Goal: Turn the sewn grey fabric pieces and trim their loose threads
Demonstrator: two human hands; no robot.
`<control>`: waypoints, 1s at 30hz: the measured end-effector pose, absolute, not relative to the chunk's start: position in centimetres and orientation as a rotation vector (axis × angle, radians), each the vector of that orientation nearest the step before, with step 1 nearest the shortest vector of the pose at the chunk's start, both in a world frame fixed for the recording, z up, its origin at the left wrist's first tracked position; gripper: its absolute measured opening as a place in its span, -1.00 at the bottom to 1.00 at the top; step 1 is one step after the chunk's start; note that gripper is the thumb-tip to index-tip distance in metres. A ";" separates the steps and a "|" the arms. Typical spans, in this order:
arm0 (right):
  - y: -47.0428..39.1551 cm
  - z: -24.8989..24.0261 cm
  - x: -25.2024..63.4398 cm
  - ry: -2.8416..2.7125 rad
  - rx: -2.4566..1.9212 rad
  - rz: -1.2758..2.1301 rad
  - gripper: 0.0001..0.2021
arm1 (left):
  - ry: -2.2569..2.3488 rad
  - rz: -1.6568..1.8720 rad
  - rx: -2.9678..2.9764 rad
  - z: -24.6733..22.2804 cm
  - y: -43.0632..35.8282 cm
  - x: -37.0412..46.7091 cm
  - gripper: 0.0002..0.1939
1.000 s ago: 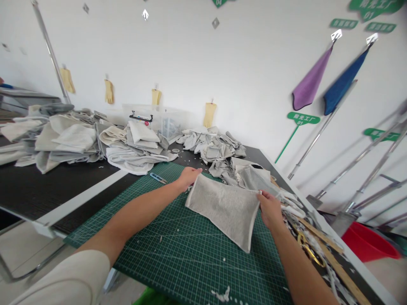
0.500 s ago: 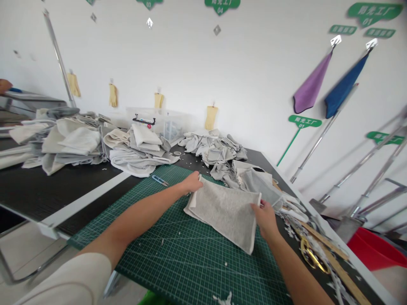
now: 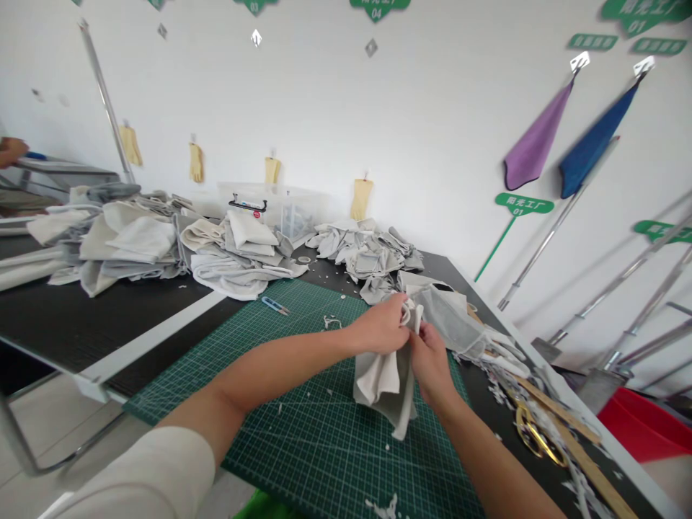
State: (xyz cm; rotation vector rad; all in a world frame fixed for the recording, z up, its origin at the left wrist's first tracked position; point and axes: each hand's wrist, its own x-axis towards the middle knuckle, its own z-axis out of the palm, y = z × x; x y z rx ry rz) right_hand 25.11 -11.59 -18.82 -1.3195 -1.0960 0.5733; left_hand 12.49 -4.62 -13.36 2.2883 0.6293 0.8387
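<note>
A grey-and-white cloth piece [image 3: 383, 382] hangs folded and bunched over the green cutting mat [image 3: 303, 440]. My left hand [image 3: 383, 324] grips its top edge, fingers closed, with a pale loop of fabric showing by the fingertips. Close beside it, my right hand [image 3: 429, 360] pinches the cloth's upper right edge. The two hands almost touch. Blue-handled thread snips [image 3: 274, 305] lie on the mat's far left part, and a few white thread scraps [image 3: 332, 322] are scattered near my left forearm.
Heaps of grey and white cloth [image 3: 130, 238] cover the table's back left, with another pile [image 3: 367, 249] at the back. Gold-handled scissors [image 3: 538, 436] and wooden strips [image 3: 589, 461] lie along the right edge. A red bucket [image 3: 649, 425] stands beyond it.
The cloth was stretched flat between both hands. My left hand has moved right to meet my right hand, and the cloth now hangs gathered. A thread scrap now shows on the mat.
</note>
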 end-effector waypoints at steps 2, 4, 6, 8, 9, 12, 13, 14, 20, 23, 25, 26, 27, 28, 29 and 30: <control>-11.9 -18.5 24.6 -1.006 -1.312 0.624 -0.76 | 0.636 0.806 2.319 -13.1 -5.4 12.7 -0.39; -12.2 -18.5 24.5 -0.959 -1.307 0.654 -0.76 | 0.636 0.761 2.340 -13.0 -5.9 12.8 -0.36; -12.4 -18.5 24.5 -0.958 -1.294 0.627 -0.72 | 0.607 0.718 2.370 -13.0 -6.1 12.7 -0.31; -12.4 -18.6 24.6 -0.988 -1.251 0.624 -0.66 | 0.576 0.691 2.399 -12.9 -6.4 12.6 -0.26; -12.4 -18.6 24.7 -1.008 -1.222 0.647 -0.64 | 0.568 0.684 2.407 -12.9 -6.6 12.4 -0.22; -12.3 -18.5 24.8 -1.043 -1.156 0.760 -0.68 | 0.485 0.666 2.391 -12.7 -7.3 12.2 -0.13; -12.3 -18.5 24.8 -1.046 -1.152 0.782 -0.70 | 0.432 0.670 2.369 -12.8 -7.4 12.1 -0.12; -12.3 -18.4 24.8 -1.054 -1.153 0.791 -0.71 | 0.379 0.690 2.334 -12.9 -7.4 12.1 -0.13; -12.7 -17.9 24.9 -1.129 -1.191 0.752 -0.68 | 0.476 0.993 1.751 -14.3 -5.0 12.7 -0.59; -13.0 -17.6 24.9 -1.090 -1.148 0.817 -0.66 | 0.469 1.129 1.624 -14.6 -3.3 12.3 -0.67; -13.3 -17.5 25.0 -1.072 -1.085 0.844 -0.66 | 0.416 1.124 1.693 -14.7 -2.6 11.7 -0.68; -13.4 -17.4 25.1 -1.071 -1.061 0.847 -0.66 | 0.379 1.086 1.725 -14.8 -2.3 11.4 -0.65; -13.6 -17.3 25.3 -1.077 -1.048 0.840 -0.66 | 0.337 1.033 1.743 -14.8 -2.2 11.1 -0.59; -13.7 -17.3 25.4 -1.090 -1.046 0.824 -0.65 | 0.291 0.975 1.743 -14.9 -2.0 10.9 -0.53; -13.8 -17.2 25.5 -1.112 -1.054 0.802 -0.65 | 0.242 0.918 1.732 -14.9 -1.9 10.7 -0.48; -14.0 -17.2 25.7 -1.139 -1.065 0.776 -0.65 | 0.195 0.863 1.722 -14.9 -1.8 10.5 -0.46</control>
